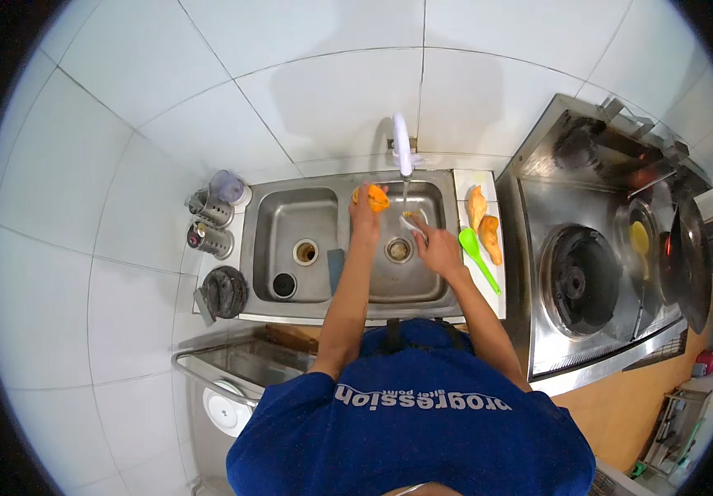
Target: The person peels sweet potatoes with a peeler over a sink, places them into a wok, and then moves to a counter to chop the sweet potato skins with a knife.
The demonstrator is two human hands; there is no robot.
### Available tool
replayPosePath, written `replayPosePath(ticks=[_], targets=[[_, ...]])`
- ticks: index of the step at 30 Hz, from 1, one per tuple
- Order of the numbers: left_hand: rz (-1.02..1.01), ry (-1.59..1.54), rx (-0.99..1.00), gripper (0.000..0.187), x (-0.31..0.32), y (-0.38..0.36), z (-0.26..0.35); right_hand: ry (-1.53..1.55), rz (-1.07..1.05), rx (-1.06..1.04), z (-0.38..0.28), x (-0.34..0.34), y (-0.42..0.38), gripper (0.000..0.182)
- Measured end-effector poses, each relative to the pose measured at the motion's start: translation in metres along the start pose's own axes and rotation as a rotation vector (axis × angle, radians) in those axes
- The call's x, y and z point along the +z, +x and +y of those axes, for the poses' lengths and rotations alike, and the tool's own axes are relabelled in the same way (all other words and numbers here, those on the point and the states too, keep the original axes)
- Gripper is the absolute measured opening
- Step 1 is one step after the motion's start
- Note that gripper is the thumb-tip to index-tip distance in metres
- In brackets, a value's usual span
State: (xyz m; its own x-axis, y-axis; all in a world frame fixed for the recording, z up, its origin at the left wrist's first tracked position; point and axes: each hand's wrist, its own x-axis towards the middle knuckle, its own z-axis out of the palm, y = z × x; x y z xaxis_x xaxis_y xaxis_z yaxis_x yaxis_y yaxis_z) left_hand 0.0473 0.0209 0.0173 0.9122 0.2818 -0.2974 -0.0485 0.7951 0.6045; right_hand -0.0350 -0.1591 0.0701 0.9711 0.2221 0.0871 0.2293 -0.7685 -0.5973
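Observation:
Over the right sink basin (439,281), my left hand (363,217) is closed around a bright orange piece (378,198) that looks like cut squash. My right hand (439,248) is to the right of it and lower, with fingers pinched on a small whitish tool (411,218). Yellow bits show near the tool's tip; its exact kind is too small to make out. A thin stream of water runs from the white faucet (402,145) down beside the tool. The drain (399,250) lies below, between my two hands.
On the right ledge lie two orange-tan pieces (490,238) and a green spoon (477,258). A stove with a burner (576,281) stands further right. The left basin (290,223) holds a black round item (284,285); metal holders (209,240) stand left of it.

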Motion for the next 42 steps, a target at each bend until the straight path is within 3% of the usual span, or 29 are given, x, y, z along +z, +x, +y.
replayPosePath(ticks=[9, 12, 20, 24, 26, 34, 37, 39, 42], targets=[[0.052, 0.211, 0.033, 0.028, -0.004, -0.004, -0.003, -0.076, -0.036, 0.057, -0.017, -0.007, 0.032, 0.04], [0.178, 0.252, 0.081, 0.034, 0.002, -0.01, -0.006, -0.104, -0.043, 0.035, -0.017, -0.008, 0.032, 0.04], [0.059, 0.253, 0.017, 0.042, 0.005, -0.015, -0.027, -0.179, -0.005, 0.033, -0.012, -0.019, 0.02, 0.038], [0.128, 0.293, -0.045, 0.044, 0.027, -0.026, -0.022, -0.247, 0.057, -0.002, -0.012, -0.02, 0.024, 0.038], [0.109, 0.344, 0.064, 0.046, 0.018, -0.015, -0.029, -0.269, 0.042, 0.007, -0.012, -0.023, 0.028, 0.039], [0.06, 0.588, 0.085, 0.047, 0.002, -0.021, 0.0, -0.348, 0.026, -0.033, -0.019, -0.016, 0.032, 0.041], [0.085, 0.586, 0.077, 0.046, -0.004, -0.025, 0.003, -0.306, 0.052, -0.062, -0.012, -0.008, 0.03, 0.046], [0.108, 0.587, 0.058, 0.045, -0.01, -0.027, 0.005, -0.054, -0.021, 0.05, -0.001, 0.002, 0.027, 0.053], [0.135, 0.634, 0.018, 0.044, -0.026, -0.03, 0.003, 0.16, -0.014, -0.007, 0.072, 0.067, 0.013, 0.055]])
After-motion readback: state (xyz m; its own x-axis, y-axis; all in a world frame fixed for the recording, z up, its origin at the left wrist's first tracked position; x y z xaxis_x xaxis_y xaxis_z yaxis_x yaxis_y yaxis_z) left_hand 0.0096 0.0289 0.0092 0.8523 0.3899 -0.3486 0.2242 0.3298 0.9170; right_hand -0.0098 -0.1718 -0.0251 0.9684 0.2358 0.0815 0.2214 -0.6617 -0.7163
